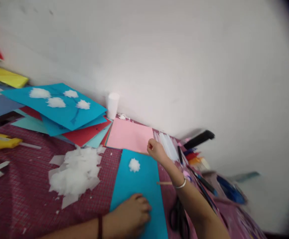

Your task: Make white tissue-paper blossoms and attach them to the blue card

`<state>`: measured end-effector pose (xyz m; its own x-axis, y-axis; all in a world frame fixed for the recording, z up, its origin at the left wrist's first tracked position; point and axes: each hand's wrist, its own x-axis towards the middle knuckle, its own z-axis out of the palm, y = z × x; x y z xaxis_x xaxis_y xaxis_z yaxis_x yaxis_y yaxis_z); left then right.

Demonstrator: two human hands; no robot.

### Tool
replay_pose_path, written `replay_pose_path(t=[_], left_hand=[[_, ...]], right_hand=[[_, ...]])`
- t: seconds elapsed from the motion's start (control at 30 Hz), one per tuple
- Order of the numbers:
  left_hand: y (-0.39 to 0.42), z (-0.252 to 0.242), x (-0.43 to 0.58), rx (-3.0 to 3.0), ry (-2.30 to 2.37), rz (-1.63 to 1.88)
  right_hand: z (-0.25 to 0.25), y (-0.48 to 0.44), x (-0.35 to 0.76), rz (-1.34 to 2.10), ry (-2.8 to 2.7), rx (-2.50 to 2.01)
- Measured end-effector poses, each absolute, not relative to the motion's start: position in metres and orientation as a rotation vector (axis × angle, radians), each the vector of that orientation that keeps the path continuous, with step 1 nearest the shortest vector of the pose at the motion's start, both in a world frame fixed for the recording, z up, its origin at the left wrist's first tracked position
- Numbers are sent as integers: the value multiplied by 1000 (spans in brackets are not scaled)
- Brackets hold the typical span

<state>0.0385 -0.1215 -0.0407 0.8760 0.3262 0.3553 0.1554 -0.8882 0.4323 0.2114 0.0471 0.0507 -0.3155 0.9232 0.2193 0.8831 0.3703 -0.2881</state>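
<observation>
A blue sheet of paper [124, 186] lies in front of me, with a round white tissue-paper puff [134, 165] near its top. Resting on the sheet's lower part, my left hand [129, 214] is closed with curled fingers; whatever may be under them is hidden. My right hand [156, 151] is raised by the sheet's upper right corner, beside a pink paper stack [131, 134]. Its fingers are pinched together, and I cannot make out anything between them. Left of the sheet, a heap of white tissue-paper squares [77, 171] lies on the checked cloth.
Blue paper [92, 111] bearing several white puffs tops a pile at back left. A yellow glue gun [0, 142] lies far left. A white cup [113, 105] stands by the wall. Scissors [178, 217], a thin stick [164, 183] and pens lie on the right.
</observation>
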Motion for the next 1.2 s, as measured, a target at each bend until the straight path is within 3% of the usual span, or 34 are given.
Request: replay_pose_path(t=[0.23, 0.47, 0.83, 1.2], left_hand=[[-123, -11, 23, 2607, 352, 461], [-134, -14, 27, 2783, 389, 483], [-140, 6, 24, 2835, 406, 297], [-142, 12, 23, 2820, 382, 330]], right_hand=[[51, -115, 307, 291, -2120, -1940], [35, -206, 300, 251, -1938, -2270], [33, -147, 297, 19, -2277, -2213], [30, -106, 293, 74, -2679, -1937]])
